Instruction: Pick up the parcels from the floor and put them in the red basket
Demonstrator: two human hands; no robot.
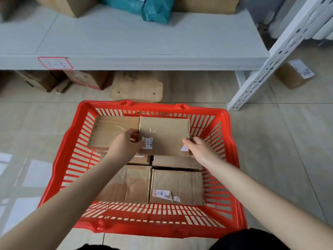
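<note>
Parcel (164, 130) in red basket (60, 156) | left hand (126, 143) grips it | right hand (200, 148) grips it

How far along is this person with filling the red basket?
Done: several parcels already lie in the red basket, like the front parcel with the loose label. In hand: the left hand and right hand grip the 221 parcel on the top layer. Left: at least one floor parcel sits beyond the white shelf post.

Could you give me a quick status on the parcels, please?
Left hand, right hand grip 221-label parcel in red basket. Floor parcel behind rack post. Nothing blocking.
</note>
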